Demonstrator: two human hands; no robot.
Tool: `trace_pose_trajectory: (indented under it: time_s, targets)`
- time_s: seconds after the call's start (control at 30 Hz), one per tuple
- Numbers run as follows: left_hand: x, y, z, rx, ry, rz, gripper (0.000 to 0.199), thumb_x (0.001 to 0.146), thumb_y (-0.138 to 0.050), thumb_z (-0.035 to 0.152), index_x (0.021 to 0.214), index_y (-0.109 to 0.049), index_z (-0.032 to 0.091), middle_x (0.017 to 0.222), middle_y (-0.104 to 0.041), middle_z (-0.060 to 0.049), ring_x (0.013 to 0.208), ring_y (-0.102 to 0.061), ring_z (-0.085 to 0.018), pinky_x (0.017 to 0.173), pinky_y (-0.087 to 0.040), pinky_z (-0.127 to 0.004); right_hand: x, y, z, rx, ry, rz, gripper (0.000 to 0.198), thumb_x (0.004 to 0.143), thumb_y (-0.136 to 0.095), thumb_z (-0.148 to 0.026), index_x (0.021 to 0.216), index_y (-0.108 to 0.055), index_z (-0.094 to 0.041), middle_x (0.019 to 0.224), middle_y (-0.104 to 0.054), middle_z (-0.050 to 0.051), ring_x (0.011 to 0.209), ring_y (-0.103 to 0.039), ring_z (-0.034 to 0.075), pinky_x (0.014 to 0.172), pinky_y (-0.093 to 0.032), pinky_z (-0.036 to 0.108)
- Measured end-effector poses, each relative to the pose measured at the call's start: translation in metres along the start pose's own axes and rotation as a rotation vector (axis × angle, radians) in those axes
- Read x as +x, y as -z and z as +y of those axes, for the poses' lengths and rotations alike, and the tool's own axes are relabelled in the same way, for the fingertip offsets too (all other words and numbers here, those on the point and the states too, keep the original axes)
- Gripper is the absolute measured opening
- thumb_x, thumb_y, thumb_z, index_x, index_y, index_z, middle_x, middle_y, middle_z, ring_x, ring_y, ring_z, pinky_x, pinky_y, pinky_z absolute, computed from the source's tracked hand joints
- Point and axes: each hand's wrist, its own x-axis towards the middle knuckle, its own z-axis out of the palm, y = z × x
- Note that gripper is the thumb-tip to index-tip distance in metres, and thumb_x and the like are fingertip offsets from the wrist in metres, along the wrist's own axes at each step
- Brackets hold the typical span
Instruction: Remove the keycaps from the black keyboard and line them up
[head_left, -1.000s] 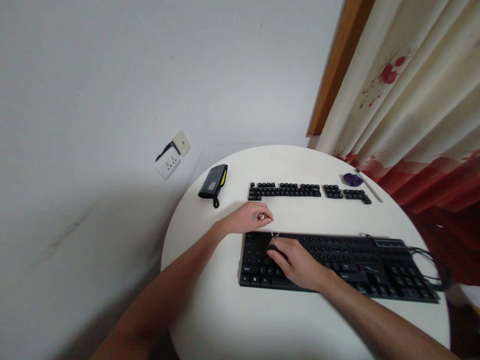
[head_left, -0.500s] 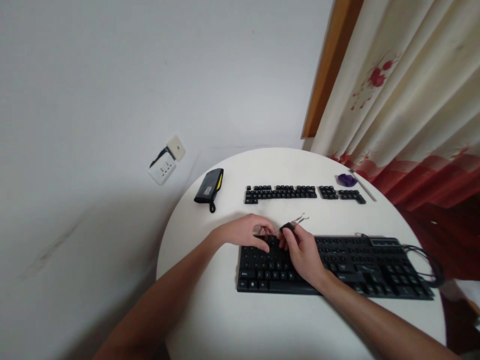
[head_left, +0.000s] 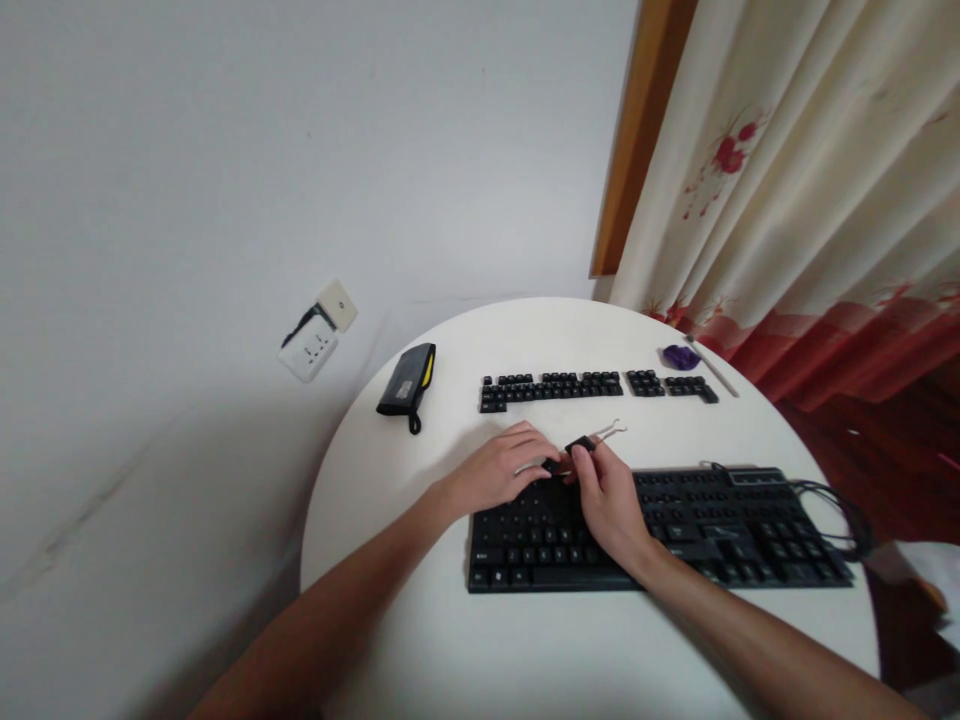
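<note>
A black keyboard (head_left: pixel 585 577) lies on the round white table, with many keycaps gone from its upper rows. Above its upper left part, my right hand (head_left: pixel 613 505) is closed around a wire keycap puller (head_left: pixel 580 444), whose black handle sits under the thumb and whose hooked wires point away to the right. Close beside it, my left hand (head_left: pixel 496 470) pinches a small black keycap (head_left: pixel 551 466) between thumb and fingers, near the puller's other end. My fingers partly hide where the two meet.
Behind the keyboard lie rows of loose keycaps (head_left: pixel 555 390). A dark pouch (head_left: pixel 407 381) with a loop rests at the back left. A crumpled purple cloth (head_left: pixel 681 357) and a pale-handled stick (head_left: pixel 714 368) lie at the back right. The keyboard's cable (head_left: pixel 844 515) hangs off the right side.
My left hand has moved right and up to the puller, its fingers going from apart to pinching a keycap. My right hand still holds the puller. The view has shifted slightly.
</note>
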Motion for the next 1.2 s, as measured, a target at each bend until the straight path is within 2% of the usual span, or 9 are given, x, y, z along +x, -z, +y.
trace_pose_trajectory:
  time_s: [0.2,0.33,0.43,0.53,0.63,0.73,0.87,1.03,1.2]
  targets:
    - [0.001,-0.003,0.012,0.235,-0.048,0.033,0.020,0.095,-0.053,0.024,0.110,-0.066,0.024,0.113,-0.060,-0.009,0.110,-0.050,-0.023,0.097,-0.044,-0.040,0.003,0.005,-0.002,-0.015,0.010,0.013,0.030,0.099,-0.044,-0.039,0.079,-0.055,-0.020,0.077,-0.067,0.004,0.067,-0.060,0.018,0.063,-0.045,0.027]
    - [-0.001,-0.007,0.010,0.198,-0.020,0.111,0.015,0.090,-0.061,0.030,0.102,-0.069,0.025,0.112,-0.060,-0.007,0.110,-0.049,-0.025,0.100,-0.041,-0.042,0.004,0.005,-0.001,-0.005,-0.007,0.005,0.032,0.099,-0.044,-0.040,0.076,-0.055,-0.020,0.072,-0.065,0.004,0.066,-0.059,0.018,0.062,-0.045,0.027]
    - [0.002,-0.006,-0.007,0.156,0.120,0.276,0.015,0.085,-0.069,0.034,0.097,-0.071,0.027,0.114,-0.057,-0.006,0.111,-0.049,-0.025,0.100,-0.041,-0.043,0.004,0.004,0.002,0.045,-0.038,-0.003,0.035,0.099,-0.044,-0.042,0.075,-0.055,-0.019,0.070,-0.065,0.004,0.064,-0.059,0.017,0.063,-0.045,0.027]
    - [0.009,-0.003,-0.036,0.251,0.333,0.447,0.013,0.080,-0.075,0.030,0.092,-0.073,0.028,0.119,-0.053,-0.005,0.114,-0.045,-0.026,0.102,-0.038,-0.045,0.005,0.003,0.005,0.086,-0.071,0.002,0.036,0.099,-0.044,-0.043,0.077,-0.059,-0.018,0.072,-0.067,0.005,0.065,-0.061,0.018,0.064,-0.046,0.028]
    - [0.011,-0.002,-0.061,0.364,0.418,0.405,0.013,0.074,-0.079,0.026,0.087,-0.075,0.028,0.124,-0.051,-0.003,0.116,-0.042,-0.027,0.103,-0.034,-0.046,0.004,0.002,0.006,0.095,-0.081,0.002,0.036,0.099,-0.044,-0.043,0.079,-0.060,-0.018,0.073,-0.068,0.005,0.066,-0.062,0.018,0.065,-0.047,0.028]
    - [0.007,-0.005,-0.074,0.413,0.442,0.344,0.014,0.073,-0.081,0.026,0.085,-0.075,0.029,0.126,-0.050,-0.002,0.117,-0.041,-0.027,0.102,-0.033,-0.046,0.004,0.002,0.007,0.098,-0.079,-0.001,0.036,0.099,-0.044,-0.042,0.079,-0.061,-0.018,0.073,-0.068,0.005,0.067,-0.062,0.019,0.066,-0.047,0.029]
    - [0.001,-0.008,-0.075,0.437,0.465,0.336,0.018,0.073,-0.081,0.028,0.089,-0.074,0.029,0.126,-0.049,-0.002,0.115,-0.041,-0.027,0.100,-0.034,-0.046,0.004,0.003,0.008,0.102,-0.077,-0.005,0.036,0.099,-0.043,-0.042,0.081,-0.063,-0.018,0.074,-0.069,0.005,0.067,-0.062,0.019,0.066,-0.047,0.030]
    - [0.003,-0.008,-0.074,0.470,0.505,0.373,0.042,0.067,-0.084,0.034,0.106,-0.067,0.030,0.125,-0.047,-0.004,0.115,-0.041,-0.028,0.098,-0.035,-0.043,0.003,0.002,0.008,0.107,-0.079,-0.013,0.036,0.099,-0.043,-0.042,0.080,-0.063,-0.018,0.072,-0.068,0.005,0.067,-0.062,0.019,0.066,-0.046,0.030]
    - [0.006,-0.009,-0.077,0.506,0.564,0.405,0.054,0.067,-0.084,0.035,0.116,-0.061,0.031,0.125,-0.046,-0.005,0.115,-0.041,-0.029,0.097,-0.035,-0.043,0.001,0.002,0.008,0.120,-0.075,-0.017,0.036,0.099,-0.044,-0.042,0.081,-0.064,-0.018,0.073,-0.069,0.005,0.067,-0.062,0.019,0.066,-0.046,0.029]
